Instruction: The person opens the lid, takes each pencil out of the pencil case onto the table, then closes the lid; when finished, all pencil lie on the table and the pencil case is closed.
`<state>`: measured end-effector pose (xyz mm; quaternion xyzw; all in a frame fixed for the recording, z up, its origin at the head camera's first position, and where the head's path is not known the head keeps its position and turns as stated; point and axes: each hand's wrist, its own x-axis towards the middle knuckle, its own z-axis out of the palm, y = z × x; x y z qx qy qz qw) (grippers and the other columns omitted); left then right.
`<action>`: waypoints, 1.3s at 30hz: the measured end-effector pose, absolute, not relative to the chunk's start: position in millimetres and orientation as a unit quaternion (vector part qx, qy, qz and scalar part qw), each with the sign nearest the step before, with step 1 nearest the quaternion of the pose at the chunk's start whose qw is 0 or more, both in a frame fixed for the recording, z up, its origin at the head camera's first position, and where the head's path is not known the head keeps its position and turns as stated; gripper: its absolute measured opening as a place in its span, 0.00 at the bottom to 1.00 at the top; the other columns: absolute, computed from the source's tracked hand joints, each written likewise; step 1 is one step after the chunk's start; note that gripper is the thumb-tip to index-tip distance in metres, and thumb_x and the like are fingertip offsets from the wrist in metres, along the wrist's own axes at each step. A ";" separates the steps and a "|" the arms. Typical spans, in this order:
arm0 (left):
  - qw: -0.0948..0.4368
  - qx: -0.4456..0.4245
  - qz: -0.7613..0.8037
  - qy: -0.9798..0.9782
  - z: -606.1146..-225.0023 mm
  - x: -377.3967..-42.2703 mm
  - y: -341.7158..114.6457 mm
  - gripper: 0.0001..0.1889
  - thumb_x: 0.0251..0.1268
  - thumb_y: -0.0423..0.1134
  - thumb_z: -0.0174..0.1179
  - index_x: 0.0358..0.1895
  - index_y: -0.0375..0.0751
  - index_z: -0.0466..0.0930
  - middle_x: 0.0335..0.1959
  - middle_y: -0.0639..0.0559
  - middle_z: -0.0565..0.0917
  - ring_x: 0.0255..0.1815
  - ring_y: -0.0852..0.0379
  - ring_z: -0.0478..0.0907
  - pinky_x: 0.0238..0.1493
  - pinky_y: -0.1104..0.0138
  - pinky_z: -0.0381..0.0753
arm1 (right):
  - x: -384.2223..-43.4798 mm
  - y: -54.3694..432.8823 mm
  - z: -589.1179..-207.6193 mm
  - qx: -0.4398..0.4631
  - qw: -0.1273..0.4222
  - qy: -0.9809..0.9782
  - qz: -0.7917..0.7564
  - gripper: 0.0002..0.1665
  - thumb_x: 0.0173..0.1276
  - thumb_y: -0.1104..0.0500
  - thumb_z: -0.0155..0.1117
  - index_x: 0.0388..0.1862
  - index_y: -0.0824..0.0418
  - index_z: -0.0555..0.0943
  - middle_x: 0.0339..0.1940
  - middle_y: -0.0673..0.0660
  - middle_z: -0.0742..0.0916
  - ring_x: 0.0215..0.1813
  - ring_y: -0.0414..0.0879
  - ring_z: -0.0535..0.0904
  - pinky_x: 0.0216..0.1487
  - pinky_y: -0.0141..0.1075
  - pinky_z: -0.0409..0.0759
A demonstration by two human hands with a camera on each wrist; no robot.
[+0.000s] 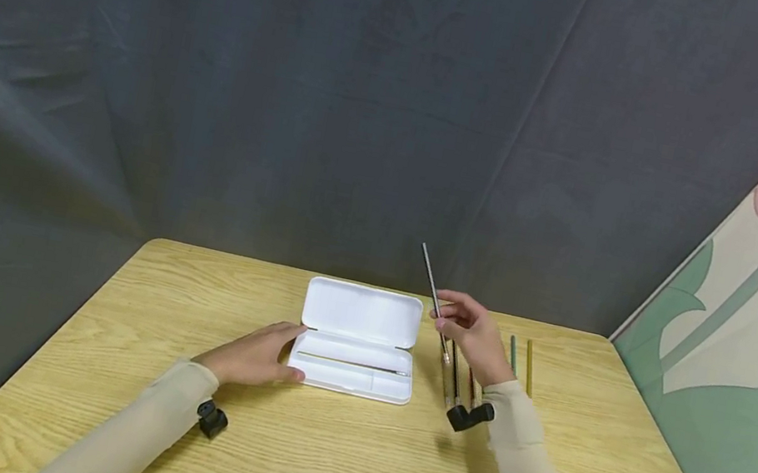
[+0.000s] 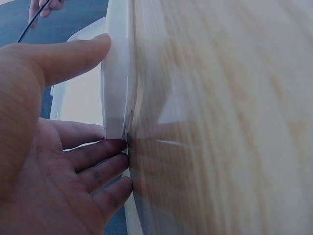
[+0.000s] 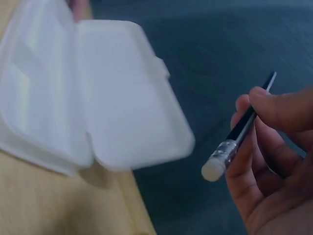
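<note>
Head view first: the right hand (image 1: 475, 338) pinches a dark pencil (image 3: 239, 130) between thumb and fingers, holding it tilted above the table, just right of a white case (image 1: 331, 376). Its silver ferrule (image 3: 225, 153) and pale eraser (image 3: 213, 171) point down, as the right wrist view also shows. The left hand (image 1: 255, 354) is at the case's left end, thumb and fingers extended and spread apart; the left wrist view shows the thumb touching the near wall and fingertips against the end. The hands are well apart, one on either side. The case lies open, its lid (image 1: 361, 312) swung back on the far side, and a slim pencil (image 1: 352, 364) lies lengthwise in its tray. Beneath and beside the right hand are more pencils, partly hidden, among them a green pencil (image 1: 514, 353) and a yellow pencil (image 1: 529, 369). All this sits on a wood-grain table (image 1: 325, 455); behind hangs a dark curtain (image 1: 299, 87), with a tulip-patterned panel (image 1: 701, 395) at right.
</note>
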<state>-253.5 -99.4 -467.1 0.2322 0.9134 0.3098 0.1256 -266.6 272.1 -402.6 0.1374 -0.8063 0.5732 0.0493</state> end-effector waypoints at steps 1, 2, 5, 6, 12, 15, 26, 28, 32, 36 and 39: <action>0.125 0.233 0.309 0.913 -467.1 -253.7 -99.4 0.46 0.65 0.59 0.66 0.81 0.47 0.56 0.82 0.44 0.59 0.83 0.42 0.57 0.79 0.43 0.62 | -265.8 279.3 -400.6 0.131 0.059 -0.803 0.579 0.27 0.70 0.70 0.64 0.68 0.66 0.75 0.45 0.59 0.89 0.42 0.38 0.85 0.42 0.27 0.84; 0.125 0.234 0.309 0.913 -467.2 -253.8 -99.3 0.46 0.65 0.59 0.66 0.81 0.47 0.56 0.82 0.44 0.59 0.83 0.42 0.56 0.79 0.43 0.62 | -264.6 286.7 -398.9 0.125 0.068 -0.798 0.586 0.27 0.71 0.70 0.64 0.68 0.67 0.75 0.44 0.55 0.89 0.42 0.37 0.85 0.42 0.27 0.84; 0.125 0.238 0.309 0.912 -467.8 -254.4 -99.6 0.46 0.66 0.59 0.66 0.81 0.45 0.56 0.82 0.43 0.59 0.83 0.42 0.56 0.79 0.44 0.61 | -259.4 308.6 -394.9 0.111 0.083 -0.791 0.596 0.29 0.72 0.67 0.65 0.71 0.68 0.72 0.41 0.44 0.89 0.41 0.34 0.86 0.41 0.28 0.85; 0.126 0.240 0.308 0.912 -468.1 -254.7 -99.8 0.46 0.65 0.59 0.66 0.81 0.45 0.56 0.82 0.44 0.59 0.83 0.42 0.56 0.80 0.44 0.61 | -257.3 315.7 -394.0 0.108 0.087 -0.789 0.599 0.30 0.72 0.66 0.65 0.72 0.67 0.71 0.41 0.43 0.89 0.41 0.34 0.86 0.41 0.28 0.85; 0.125 0.239 0.311 0.911 -469.9 -256.7 -102.0 0.47 0.65 0.61 0.66 0.81 0.46 0.56 0.82 0.45 0.59 0.83 0.42 0.55 0.79 0.43 0.61 | -244.0 351.1 -388.9 0.095 0.105 -0.776 0.614 0.33 0.73 0.64 0.64 0.74 0.67 0.68 0.42 0.45 0.88 0.42 0.34 0.86 0.42 0.27 0.85; 0.126 0.237 0.310 0.912 -470.3 -256.6 -102.7 0.47 0.65 0.61 0.66 0.81 0.47 0.56 0.82 0.45 0.59 0.83 0.42 0.55 0.79 0.43 0.60 | -239.0 367.9 -388.6 0.085 0.118 -0.773 0.617 0.33 0.73 0.64 0.64 0.74 0.66 0.69 0.42 0.43 0.88 0.41 0.33 0.86 0.42 0.25 0.85; 0.124 0.240 0.313 0.911 -468.0 -256.8 -104.9 0.47 0.65 0.60 0.66 0.81 0.46 0.55 0.82 0.45 0.58 0.83 0.42 0.55 0.80 0.43 0.60 | -225.4 429.7 -409.5 -0.002 0.097 -0.796 0.598 0.34 0.75 0.65 0.61 0.77 0.69 0.64 0.37 0.37 0.87 0.39 0.28 0.85 0.41 0.24 0.85; 0.124 0.240 0.313 0.911 -467.3 -256.4 -105.3 0.47 0.65 0.60 0.66 0.81 0.46 0.56 0.82 0.45 0.59 0.83 0.42 0.55 0.80 0.43 0.60 | -226.2 436.6 -416.4 -0.031 0.077 -0.830 0.552 0.35 0.76 0.64 0.60 0.78 0.71 0.61 0.37 0.36 0.86 0.39 0.28 0.84 0.42 0.25 0.85; 0.128 0.238 0.318 0.909 -464.4 -254.0 -105.1 0.46 0.66 0.58 0.66 0.81 0.45 0.56 0.82 0.43 0.59 0.83 0.41 0.55 0.80 0.43 0.60 | -230.5 445.6 -431.3 -0.081 0.032 -0.875 0.475 0.36 0.76 0.63 0.60 0.77 0.72 0.62 0.39 0.44 0.85 0.37 0.31 0.83 0.42 0.29 0.87; 0.129 0.238 0.318 0.909 -461.9 -252.4 -104.7 0.46 0.66 0.57 0.67 0.81 0.44 0.56 0.82 0.43 0.59 0.83 0.41 0.55 0.80 0.43 0.60 | -235.1 451.3 -443.5 -0.104 0.010 -0.901 0.420 0.35 0.73 0.63 0.62 0.74 0.74 0.65 0.40 0.56 0.87 0.32 0.34 0.83 0.38 0.31 0.87; 0.128 0.238 0.317 0.909 -460.9 -252.6 -104.9 0.46 0.66 0.57 0.66 0.81 0.44 0.56 0.82 0.43 0.59 0.83 0.41 0.55 0.80 0.43 0.60 | -237.3 453.2 -449.5 -0.109 0.004 -0.924 0.366 0.34 0.71 0.62 0.62 0.72 0.75 0.67 0.42 0.65 0.88 0.31 0.37 0.84 0.34 0.33 0.85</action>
